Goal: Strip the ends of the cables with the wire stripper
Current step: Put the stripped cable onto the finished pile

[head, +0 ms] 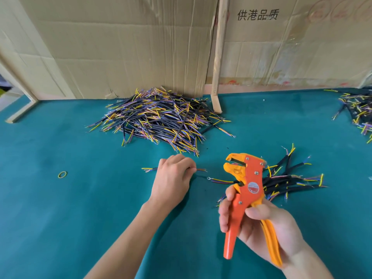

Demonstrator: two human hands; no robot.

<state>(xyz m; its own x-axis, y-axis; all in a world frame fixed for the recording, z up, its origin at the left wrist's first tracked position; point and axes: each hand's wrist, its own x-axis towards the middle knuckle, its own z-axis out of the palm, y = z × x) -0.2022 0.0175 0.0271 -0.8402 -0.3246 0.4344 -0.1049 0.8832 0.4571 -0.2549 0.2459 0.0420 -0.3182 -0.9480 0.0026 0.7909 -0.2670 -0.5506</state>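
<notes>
My right hand [259, 222] grips the orange and yellow wire stripper [246, 190] by its handles, jaws up and open, above the teal table [80, 198]. My left hand [174, 178] lies over a short black cable [148, 169] on the table, fingers curled round it; its coloured ends stick out on both sides. A second cable [220, 180] with a ring terminal lies between my hands. Behind the stripper sits a small heap of cables [291, 180].
A large pile of cables [159, 117] lies at the back against the cardboard wall [130, 47]. Another pile [358, 111] sits at the far right edge. A yellow rubber band [62, 174] lies at the left. A wooden strip [218, 57] leans upright at the cardboard.
</notes>
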